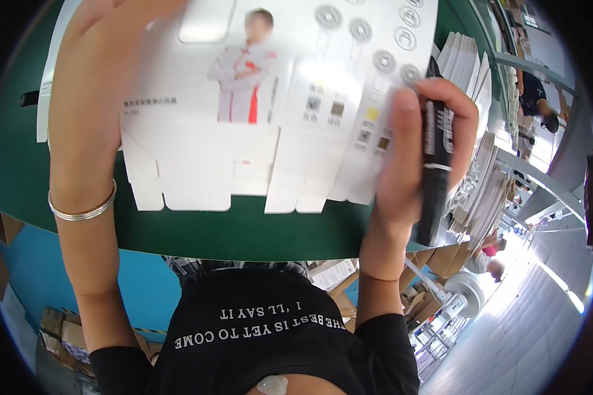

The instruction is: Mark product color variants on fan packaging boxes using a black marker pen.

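- Work item: a white printed carton blank (191,161), unfolded, is over the near part of the green table (290,237), in front of the person. Its printing includes a standing figure and colour swatches; cut flaps and tabs form the near edge.
- Left hand (109,43): at the far left of the blank, over its surface. The fingers are blurred and partly cut off by the view; whether they grip cannot be told. A metal bangle (82,214) encircles the wrist.
- Right hand (405,155): at the blank's right edge, grasping a thick black marker (436,164), which stands roughly lengthwise, fingers curled around it. The thumb lies by the blank's edge; firm contact there cannot be confirmed.
- Right of the hand: stacks of white sheets (478,197), with further sheets beyond.
- Left of the blank: another white sheet (45,112), partly hidden by the left arm.
- Near right, below table level: cardboard boxes (449,261) and a fan (466,293).
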`<action>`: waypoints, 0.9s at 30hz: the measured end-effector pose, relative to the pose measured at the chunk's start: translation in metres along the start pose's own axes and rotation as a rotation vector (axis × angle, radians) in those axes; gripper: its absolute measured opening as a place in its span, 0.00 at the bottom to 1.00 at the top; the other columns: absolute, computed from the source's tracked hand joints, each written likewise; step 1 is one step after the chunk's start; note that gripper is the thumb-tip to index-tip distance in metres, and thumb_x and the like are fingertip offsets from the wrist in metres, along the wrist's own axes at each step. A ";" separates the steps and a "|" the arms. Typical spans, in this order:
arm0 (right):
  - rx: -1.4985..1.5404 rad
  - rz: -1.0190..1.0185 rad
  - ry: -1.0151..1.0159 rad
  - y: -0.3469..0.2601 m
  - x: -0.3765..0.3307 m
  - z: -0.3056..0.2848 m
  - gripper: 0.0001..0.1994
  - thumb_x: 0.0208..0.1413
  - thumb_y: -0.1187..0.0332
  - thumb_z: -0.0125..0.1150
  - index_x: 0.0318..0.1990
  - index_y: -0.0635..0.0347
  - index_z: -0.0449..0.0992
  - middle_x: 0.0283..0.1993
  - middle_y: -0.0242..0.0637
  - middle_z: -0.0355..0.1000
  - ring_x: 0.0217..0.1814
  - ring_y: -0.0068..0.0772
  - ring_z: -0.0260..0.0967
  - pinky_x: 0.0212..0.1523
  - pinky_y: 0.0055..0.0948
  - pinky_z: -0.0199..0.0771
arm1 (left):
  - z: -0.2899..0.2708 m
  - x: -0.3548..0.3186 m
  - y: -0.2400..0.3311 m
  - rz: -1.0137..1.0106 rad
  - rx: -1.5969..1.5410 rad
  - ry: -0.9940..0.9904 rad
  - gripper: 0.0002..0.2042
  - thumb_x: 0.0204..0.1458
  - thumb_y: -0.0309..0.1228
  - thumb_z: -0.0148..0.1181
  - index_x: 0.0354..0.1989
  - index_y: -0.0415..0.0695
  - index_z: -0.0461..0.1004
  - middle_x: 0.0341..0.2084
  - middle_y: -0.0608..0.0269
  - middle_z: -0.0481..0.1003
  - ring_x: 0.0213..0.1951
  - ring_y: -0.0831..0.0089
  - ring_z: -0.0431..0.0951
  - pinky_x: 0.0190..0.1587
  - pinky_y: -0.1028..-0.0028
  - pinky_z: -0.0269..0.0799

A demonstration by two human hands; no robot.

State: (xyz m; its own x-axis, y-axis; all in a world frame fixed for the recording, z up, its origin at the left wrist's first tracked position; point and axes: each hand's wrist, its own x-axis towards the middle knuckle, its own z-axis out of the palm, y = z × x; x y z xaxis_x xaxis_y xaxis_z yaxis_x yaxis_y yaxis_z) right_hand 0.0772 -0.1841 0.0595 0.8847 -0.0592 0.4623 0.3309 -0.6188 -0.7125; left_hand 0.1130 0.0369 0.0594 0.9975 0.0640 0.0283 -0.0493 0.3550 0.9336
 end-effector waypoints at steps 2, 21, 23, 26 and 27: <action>0.009 0.045 -0.045 -0.002 -0.002 0.005 0.08 0.56 0.73 0.65 0.42 0.61 0.74 0.33 0.26 0.68 0.30 0.12 0.60 0.34 0.15 0.63 | -0.004 0.000 -0.001 0.007 -0.001 0.001 0.25 0.55 0.22 0.51 0.60 0.26 0.56 0.48 0.40 0.73 0.46 0.67 0.79 0.44 0.77 0.77; 0.219 0.293 0.045 0.016 -0.016 -0.021 0.07 0.56 0.75 0.54 0.30 0.72 0.74 0.27 0.38 0.70 0.19 0.17 0.60 0.21 0.14 0.62 | -0.002 0.005 -0.012 -0.124 0.108 -0.066 0.24 0.54 0.22 0.52 0.59 0.28 0.57 0.48 0.42 0.73 0.44 0.69 0.78 0.46 0.76 0.75; 0.257 0.284 0.031 0.017 -0.018 -0.019 0.05 0.55 0.75 0.58 0.32 0.69 0.74 0.26 0.31 0.70 0.21 0.13 0.61 0.24 0.13 0.60 | -0.002 0.004 -0.016 -0.092 0.168 -0.047 0.24 0.54 0.22 0.52 0.59 0.28 0.57 0.48 0.42 0.73 0.44 0.69 0.78 0.47 0.76 0.75; 0.255 0.304 -0.003 0.015 -0.019 -0.017 0.04 0.53 0.75 0.62 0.32 0.66 0.75 0.25 0.26 0.70 0.23 0.10 0.60 0.25 0.12 0.58 | -0.004 0.001 -0.019 -0.082 0.180 -0.056 0.24 0.54 0.22 0.52 0.59 0.28 0.57 0.48 0.42 0.73 0.44 0.69 0.78 0.47 0.76 0.75; 0.246 0.311 -0.020 0.014 -0.019 -0.017 0.04 0.53 0.75 0.62 0.32 0.66 0.75 0.25 0.26 0.70 0.23 0.10 0.60 0.25 0.12 0.59 | -0.005 0.001 -0.019 -0.080 0.182 -0.056 0.24 0.54 0.22 0.52 0.59 0.28 0.57 0.48 0.42 0.73 0.44 0.69 0.78 0.47 0.76 0.75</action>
State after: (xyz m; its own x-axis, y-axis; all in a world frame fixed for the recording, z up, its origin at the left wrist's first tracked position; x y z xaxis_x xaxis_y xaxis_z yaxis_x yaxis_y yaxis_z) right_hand 0.0597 -0.2053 0.0501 0.9605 -0.1973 0.1962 0.1131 -0.3672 -0.9232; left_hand 0.1147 0.0344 0.0397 0.9994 -0.0115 -0.0338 0.0354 0.1825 0.9826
